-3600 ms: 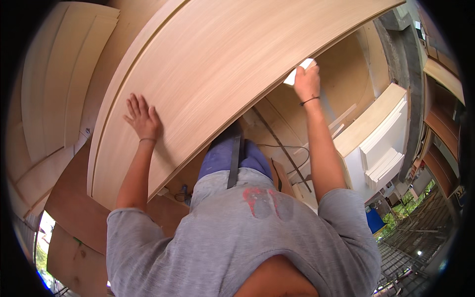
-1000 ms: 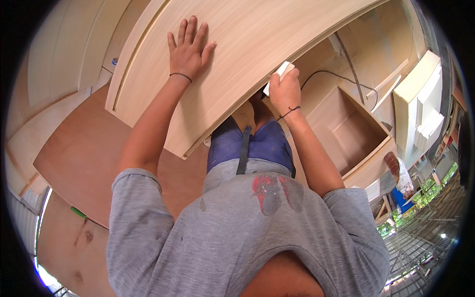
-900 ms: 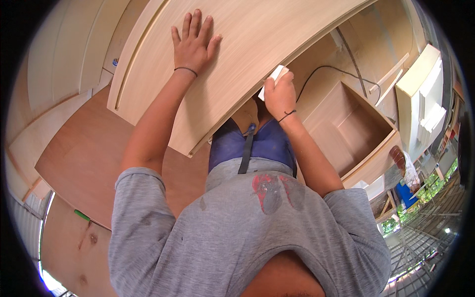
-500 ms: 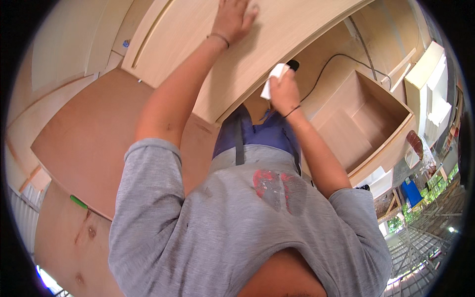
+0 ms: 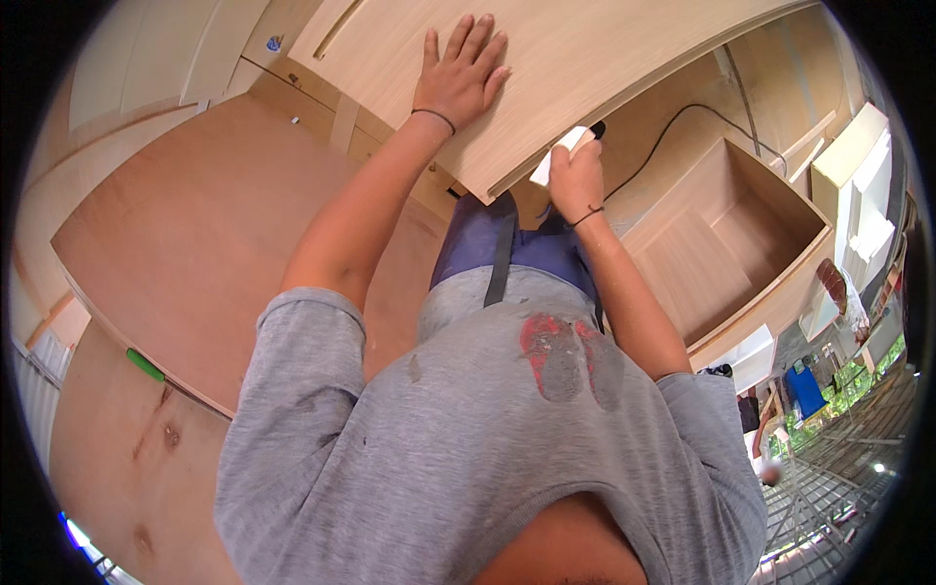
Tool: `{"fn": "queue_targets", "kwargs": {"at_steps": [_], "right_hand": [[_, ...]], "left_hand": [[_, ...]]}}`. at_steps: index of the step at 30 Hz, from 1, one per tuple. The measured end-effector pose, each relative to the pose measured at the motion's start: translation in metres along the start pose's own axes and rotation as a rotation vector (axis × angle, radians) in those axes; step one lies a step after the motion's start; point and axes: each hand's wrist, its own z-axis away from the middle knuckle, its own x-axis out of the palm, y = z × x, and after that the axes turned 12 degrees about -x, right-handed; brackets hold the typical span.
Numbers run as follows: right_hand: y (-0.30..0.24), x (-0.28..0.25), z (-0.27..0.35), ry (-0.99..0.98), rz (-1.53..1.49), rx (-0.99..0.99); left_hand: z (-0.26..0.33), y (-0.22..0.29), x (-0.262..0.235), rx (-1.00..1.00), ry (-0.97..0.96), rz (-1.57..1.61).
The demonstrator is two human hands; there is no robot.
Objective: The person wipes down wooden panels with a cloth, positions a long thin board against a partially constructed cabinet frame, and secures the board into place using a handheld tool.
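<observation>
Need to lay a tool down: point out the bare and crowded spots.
Bare: the reddish-brown board, between the green object and the left forearm; the pale panel right of the left hand. Crowded: around the right hand, holding a white block beside the panel and black cable.

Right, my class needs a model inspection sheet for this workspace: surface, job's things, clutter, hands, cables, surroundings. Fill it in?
Surface: pale wood panel, groove near its left end.
Job's things: white piece by the panel's near edge; contact unclear.
Clutter: open wooden box, right.
Hands: left hand flat on panel, fingers spread; right hand grips white piece.
Cables: black cable curving past the box.
Surroundings: brown board, left, green object at its edge; blue object, lower right.
</observation>
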Motion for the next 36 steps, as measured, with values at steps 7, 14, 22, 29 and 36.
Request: {"fn": "queue_targets", "kwargs": {"at_steps": [7,14,22,29,36], "right_hand": [[-0.013,0.04,0.059,-0.187,-0.122,0.078],[0.001,0.05,0.063,-0.277,-0.276,0.237],[-0.017,0.034,0.054,-0.526,-0.783,0.557],[-0.022,0.026,0.036,-0.575,-0.777,0.727],[-0.018,0.023,0.033,-0.627,-0.742,0.7]], "left_hand": [[-0.002,0.002,-0.009,-0.013,-0.107,0.108],[-0.002,0.003,-0.006,-0.002,-0.078,0.129],[0.0,0.002,-0.006,-0.01,-0.098,0.143],[0.0,0.003,-0.003,-0.006,-0.095,0.132],[-0.002,0.005,-0.007,-0.019,-0.12,0.133]]}}
